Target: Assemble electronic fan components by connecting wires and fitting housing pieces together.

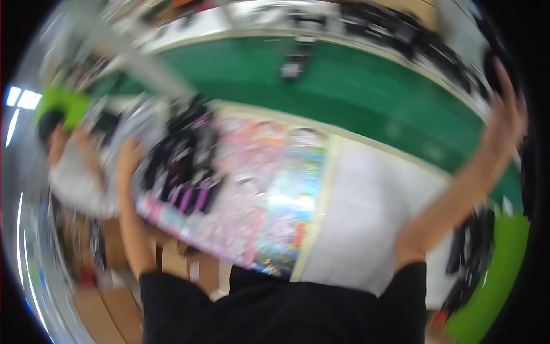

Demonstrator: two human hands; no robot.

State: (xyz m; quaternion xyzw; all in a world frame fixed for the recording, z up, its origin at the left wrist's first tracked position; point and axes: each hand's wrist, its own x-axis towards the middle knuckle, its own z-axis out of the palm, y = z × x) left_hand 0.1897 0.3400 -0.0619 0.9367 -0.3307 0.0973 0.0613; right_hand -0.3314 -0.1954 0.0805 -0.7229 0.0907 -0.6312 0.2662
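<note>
My left arm reaches out to the left, and my left hand (130, 151) is beside a heap of black and purple items (182, 152) in clear plastic. Motion blurs its fingers, so whether it grips anything cannot be made out. Clear plastic wrapping (140, 123) lies right by that hand. My right arm stretches far to the right, over the white tabletop (366, 212). There my right hand (504, 123) is raised with its fingers extended and apart, and nothing shows in it. A dark shape (491, 69) is close to its fingertips.
A colourful printed sheet (258, 195) covers the middle of the table. Beyond runs a green floor strip (229, 66), with a long bench of black items (384, 26) behind it. A person in grey (80, 178) is at left. Cardboard boxes (109, 309) stand below; black items (472, 252) lie right.
</note>
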